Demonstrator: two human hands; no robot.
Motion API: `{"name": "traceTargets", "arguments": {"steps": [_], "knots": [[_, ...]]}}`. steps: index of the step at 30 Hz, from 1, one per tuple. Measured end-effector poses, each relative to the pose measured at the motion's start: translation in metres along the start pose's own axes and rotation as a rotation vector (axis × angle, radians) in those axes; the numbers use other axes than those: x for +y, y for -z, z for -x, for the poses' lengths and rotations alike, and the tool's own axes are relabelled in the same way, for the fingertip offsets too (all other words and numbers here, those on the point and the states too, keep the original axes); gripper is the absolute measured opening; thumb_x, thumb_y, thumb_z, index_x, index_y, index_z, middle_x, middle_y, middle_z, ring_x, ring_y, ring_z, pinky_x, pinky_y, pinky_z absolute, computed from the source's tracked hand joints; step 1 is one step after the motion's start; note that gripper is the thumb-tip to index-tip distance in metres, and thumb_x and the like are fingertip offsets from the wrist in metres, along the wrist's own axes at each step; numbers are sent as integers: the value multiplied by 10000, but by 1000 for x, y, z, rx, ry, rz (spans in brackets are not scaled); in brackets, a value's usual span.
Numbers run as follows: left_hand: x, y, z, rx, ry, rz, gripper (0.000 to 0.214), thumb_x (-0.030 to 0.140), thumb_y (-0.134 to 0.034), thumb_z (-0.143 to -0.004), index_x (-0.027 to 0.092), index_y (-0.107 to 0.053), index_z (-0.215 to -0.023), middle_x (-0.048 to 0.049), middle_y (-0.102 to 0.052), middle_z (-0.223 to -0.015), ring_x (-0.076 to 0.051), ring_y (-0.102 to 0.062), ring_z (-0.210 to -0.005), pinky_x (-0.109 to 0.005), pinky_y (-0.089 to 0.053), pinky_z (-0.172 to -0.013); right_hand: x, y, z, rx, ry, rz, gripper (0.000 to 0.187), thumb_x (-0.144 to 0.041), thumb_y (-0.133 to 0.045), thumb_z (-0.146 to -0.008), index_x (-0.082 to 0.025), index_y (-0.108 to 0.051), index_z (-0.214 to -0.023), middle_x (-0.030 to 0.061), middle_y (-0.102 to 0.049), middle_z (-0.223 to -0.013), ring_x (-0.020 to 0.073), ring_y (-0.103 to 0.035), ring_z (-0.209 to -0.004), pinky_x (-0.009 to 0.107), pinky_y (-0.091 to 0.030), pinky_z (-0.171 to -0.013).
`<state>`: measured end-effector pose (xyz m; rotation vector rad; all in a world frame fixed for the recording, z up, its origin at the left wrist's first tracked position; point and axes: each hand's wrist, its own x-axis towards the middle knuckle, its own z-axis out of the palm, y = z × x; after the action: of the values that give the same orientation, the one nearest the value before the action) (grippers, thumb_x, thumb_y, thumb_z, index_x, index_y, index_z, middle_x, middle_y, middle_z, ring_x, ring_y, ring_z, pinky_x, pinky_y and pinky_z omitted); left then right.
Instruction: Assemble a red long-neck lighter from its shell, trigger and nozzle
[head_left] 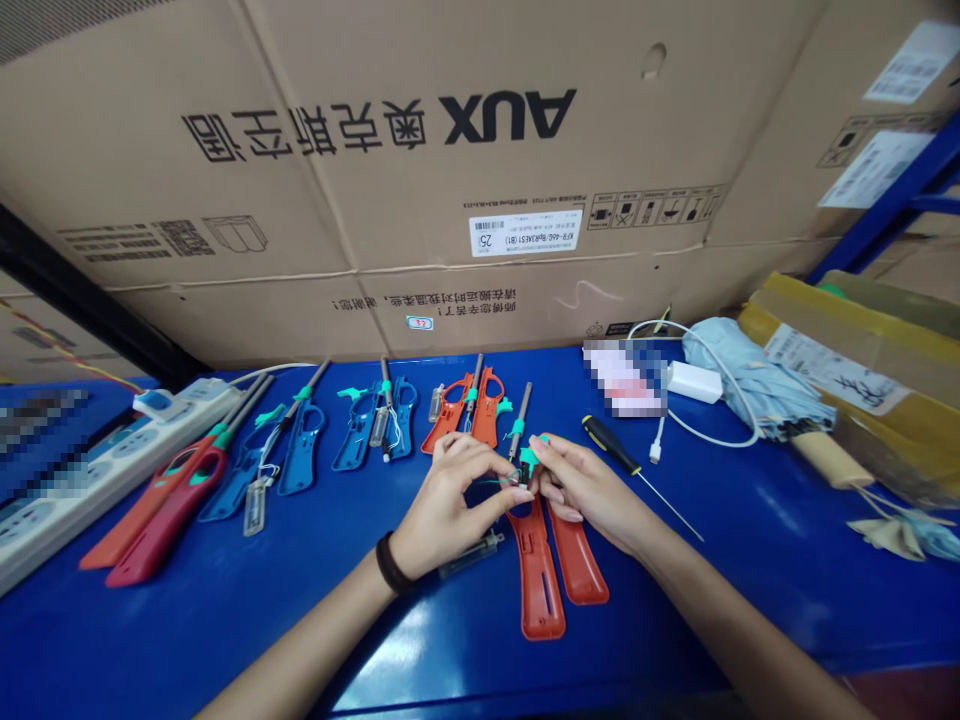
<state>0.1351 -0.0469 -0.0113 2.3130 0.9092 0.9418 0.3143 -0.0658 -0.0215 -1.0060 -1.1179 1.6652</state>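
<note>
My right hand (589,490) pinches a green plastic lighter trigger (528,458) between thumb and fingers. Against it, my left hand (454,495) closes its thumb and index finger on a small black igniter part (524,474) with a whitish end. Just beyond the fingertips lies a metal lighter tube (523,405) with a green collar. Under the hands are two orange-red lighter shell halves, the left half (541,585) showing its hollow inside and the right half (579,560) partly covered by my fingers. Beside my left wrist rests a clear fuel tank (472,555), partly hidden.
Opened blue lighters (304,450) and an orange one (450,415) lie in a row behind, left of two closed red lighters (169,515). A power strip (112,470) borders the left. Rightward lie a screwdriver (611,445), a white charger (694,382) and an umbrella (757,380). Cardboard (412,200) stands behind.
</note>
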Motion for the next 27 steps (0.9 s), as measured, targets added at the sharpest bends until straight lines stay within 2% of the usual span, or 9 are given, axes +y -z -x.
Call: {"name": "traceTargets", "arguments": {"steps": [4, 8, 11, 13, 15, 18, 23, 27], "knots": [[0, -2, 2, -9, -18, -45, 120, 326, -601, -831, 210, -570, -841, 23, -622, -787, -150, -523, -784, -342, -305, -890, -1, 1, 0, -15, 4, -5, 307, -465, -530, -846, -173, -510, -753, -50, -493, -605, 24, -254, -411, 112, -206, -318], [-2, -3, 4, -55, -43, -85, 125, 329, -580, -847, 207, -550, -847, 24, -611, -799, -149, -506, -809, -356, -281, -916, -3, 2, 1, -23, -6, 61, 317, -480, -529, -836, -186, -479, -729, -95, -398, -508, 18, -215, -363, 127, -193, -313], [-4, -2, 4, -93, -73, -131, 153, 350, -580, -845, 204, -537, -831, 29, -607, -788, -146, -499, -806, -364, -262, -932, -4, 1, 1, 33, 31, 193, 334, -482, -554, -809, -179, -482, -688, -101, -360, -481, 17, -270, -332, 153, -220, -318], [-6, 0, 4, -119, -100, -171, 161, 356, -585, -842, 202, -536, -833, 28, -611, -790, -147, -498, -818, -366, -249, -939, -4, 1, 1, 88, 77, 271, 303, -460, -577, -795, -162, -555, -752, -74, -455, -536, 18, -334, -332, 171, -251, -331], [-8, 1, 4, -144, -126, -208, 161, 359, -589, -839, 203, -547, -843, 27, -620, -792, -148, -499, -831, -367, -239, -942, -4, 2, 1, 114, 110, 310, 297, -429, -598, -787, -155, -613, -899, -42, -541, -620, 24, -393, -348, 181, -286, -353], [-10, 3, 3, -170, -141, -215, 184, 388, -608, -819, 208, -570, -820, 36, -620, -755, -143, -501, -810, -366, -235, -941, -3, 3, 0, 105, 113, 324, 340, -406, -612, -781, -181, -598, -1036, -51, -566, -605, 43, -450, -349, 183, -327, -375], [-11, 10, 0, -301, -141, -153, 212, 430, -654, -765, 220, -628, -787, 37, -628, -776, -135, -514, -809, -352, -252, -935, 0, 5, 2, 65, 14, 401, 295, -430, -641, -745, -161, -599, -859, -23, -619, -621, 51, -476, -330, 171, -328, -339], [-10, 15, 0, -394, -145, -162, 147, 384, -614, -813, 257, -671, -865, 27, -637, -813, -142, -519, -859, -348, -258, -934, 0, 5, 3, 60, -52, 466, 298, -440, -641, -736, -152, -598, -799, -26, -599, -585, 56, -470, -316, 173, -317, -320]]}}
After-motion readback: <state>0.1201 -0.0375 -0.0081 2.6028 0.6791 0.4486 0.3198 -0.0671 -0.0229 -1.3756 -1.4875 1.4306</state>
